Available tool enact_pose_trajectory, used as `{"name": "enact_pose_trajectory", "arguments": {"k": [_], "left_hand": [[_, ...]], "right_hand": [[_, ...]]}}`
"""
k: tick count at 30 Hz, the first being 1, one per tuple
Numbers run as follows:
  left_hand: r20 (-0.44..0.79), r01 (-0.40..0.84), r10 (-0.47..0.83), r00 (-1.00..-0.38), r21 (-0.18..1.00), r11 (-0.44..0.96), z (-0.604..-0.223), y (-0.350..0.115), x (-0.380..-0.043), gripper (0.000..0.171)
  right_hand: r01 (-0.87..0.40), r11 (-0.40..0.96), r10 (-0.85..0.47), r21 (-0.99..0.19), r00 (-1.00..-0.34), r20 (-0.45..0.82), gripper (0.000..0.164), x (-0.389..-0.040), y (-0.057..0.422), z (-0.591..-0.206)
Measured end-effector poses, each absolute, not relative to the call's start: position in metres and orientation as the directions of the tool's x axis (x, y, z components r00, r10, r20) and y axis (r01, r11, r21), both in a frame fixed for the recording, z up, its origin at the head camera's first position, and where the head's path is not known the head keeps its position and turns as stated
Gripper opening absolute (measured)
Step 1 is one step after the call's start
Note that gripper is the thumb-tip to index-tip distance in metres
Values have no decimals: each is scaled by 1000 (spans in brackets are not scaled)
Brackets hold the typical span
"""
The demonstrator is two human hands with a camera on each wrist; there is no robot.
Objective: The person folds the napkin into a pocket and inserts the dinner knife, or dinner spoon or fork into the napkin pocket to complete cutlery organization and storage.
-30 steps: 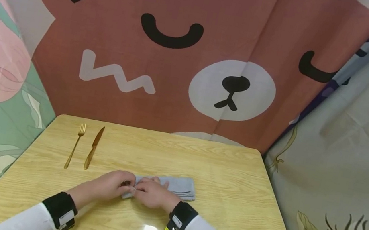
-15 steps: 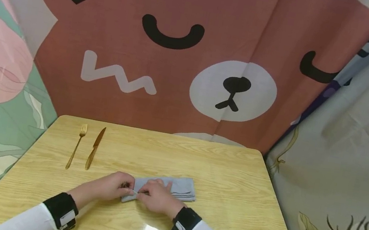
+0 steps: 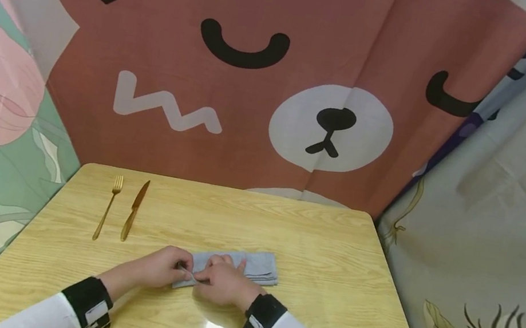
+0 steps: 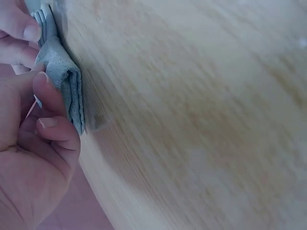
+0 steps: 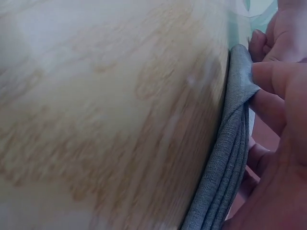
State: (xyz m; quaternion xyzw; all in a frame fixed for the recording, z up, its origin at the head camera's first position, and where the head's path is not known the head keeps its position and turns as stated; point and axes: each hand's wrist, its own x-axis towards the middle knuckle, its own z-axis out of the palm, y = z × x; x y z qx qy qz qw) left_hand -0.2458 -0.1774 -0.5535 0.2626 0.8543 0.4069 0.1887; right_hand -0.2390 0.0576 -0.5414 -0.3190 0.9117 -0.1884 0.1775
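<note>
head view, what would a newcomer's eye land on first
Likely the huge reddish-brown animal face on the hanging cloth behind the table. Next, the left hand and right hand pinching a folded gray napkin near the table's middle. A gold-toned fork and knife lie farther left.

I seem to be in a makeshift booth: printed curtains (image 3: 243,126) enclose my bench (image 3: 328,244) on three sides.
</note>
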Motion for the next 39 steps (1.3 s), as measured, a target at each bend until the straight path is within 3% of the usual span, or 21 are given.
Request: {"name": "enact_pose_trajectory", "arguments": {"k": [5, 11, 23, 31, 39], "left_hand": [[-75, 324, 607, -791, 790, 520, -553, -180, -242, 14], [-42, 427, 618, -785, 686, 589, -555, -181, -245, 16], [-81, 379, 586, -807, 690, 617, -560, -180, -251, 15], [-127, 289, 511, -850, 700, 653, -558, -179, -254, 15], [-150, 283, 488, -860, 656, 700, -556, -176, -255, 19]], "right_hand": [[-532, 742, -645, -407, -731, -220, 39, -235, 55, -537], [-512, 745, -635, -427, -741, -220, 41, -233, 57, -536], [-522, 712, -650, -470, -742, -162, 22, -249, 77, -535], [-320, 635, -622, -703, -752, -220, 50, -267, 105, -539], [-289, 650, -616, -702, -742, -264, 50, -274, 131, -535]]}}
